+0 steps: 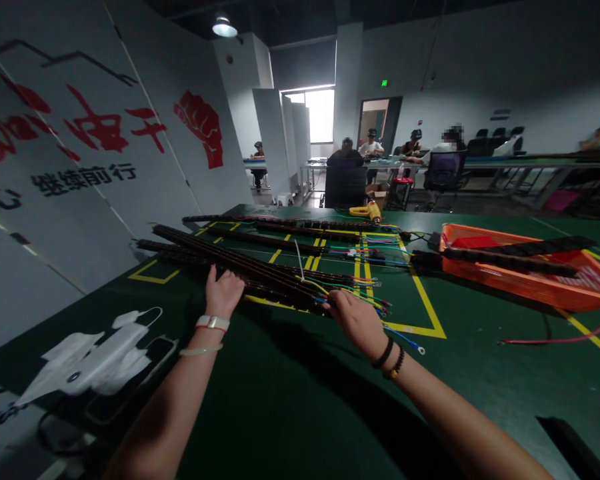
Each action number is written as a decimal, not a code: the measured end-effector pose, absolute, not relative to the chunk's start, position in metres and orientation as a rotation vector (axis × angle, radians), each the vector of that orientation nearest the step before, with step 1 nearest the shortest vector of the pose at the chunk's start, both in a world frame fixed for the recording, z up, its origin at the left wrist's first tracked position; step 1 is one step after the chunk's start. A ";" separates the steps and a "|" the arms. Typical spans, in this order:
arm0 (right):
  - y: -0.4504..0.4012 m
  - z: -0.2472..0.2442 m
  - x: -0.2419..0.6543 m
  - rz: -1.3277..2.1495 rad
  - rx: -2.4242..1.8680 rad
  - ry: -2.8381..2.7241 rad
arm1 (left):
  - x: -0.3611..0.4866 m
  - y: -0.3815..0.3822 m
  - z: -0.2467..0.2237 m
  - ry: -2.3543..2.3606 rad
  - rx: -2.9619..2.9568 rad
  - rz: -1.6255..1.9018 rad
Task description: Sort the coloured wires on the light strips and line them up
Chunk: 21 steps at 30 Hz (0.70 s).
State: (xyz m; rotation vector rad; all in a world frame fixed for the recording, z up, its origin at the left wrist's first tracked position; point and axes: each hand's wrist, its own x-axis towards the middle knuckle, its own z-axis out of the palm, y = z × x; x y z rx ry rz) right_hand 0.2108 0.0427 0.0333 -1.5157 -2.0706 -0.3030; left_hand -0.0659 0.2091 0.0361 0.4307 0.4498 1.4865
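Observation:
A bundle of long black sleeved cables [260,265] lies slanted across the green table, over other black cables. My left hand [225,291] is closed around the near side of the bundle, its thumb up and fingers partly hidden behind the cables. My right hand [353,317] is closed on the bundle's right end, where colored wires come out. A white zip tie [299,260] stands up from the bundle. Colored wires with ring terminals [380,308] spread just beyond my right hand, and a blue wire [405,338] reaches out to its right.
Farther back lie more black cables [270,241] and a yellow heat gun [367,211]. An orange basket [510,285] holding black strips stands at right. At left are a white device [95,357] and a phone-like object. People sit at tables in the background.

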 end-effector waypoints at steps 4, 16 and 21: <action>0.028 0.018 0.213 -0.250 -1.493 -2.079 | -0.084 0.177 0.028 0.503 0.447 1.463; -0.004 -0.020 0.206 0.174 -1.581 -2.141 | -0.100 0.121 -0.024 0.848 0.295 1.400; -0.010 -0.032 0.212 0.239 -1.603 -2.192 | -0.104 0.113 -0.020 0.962 0.217 1.295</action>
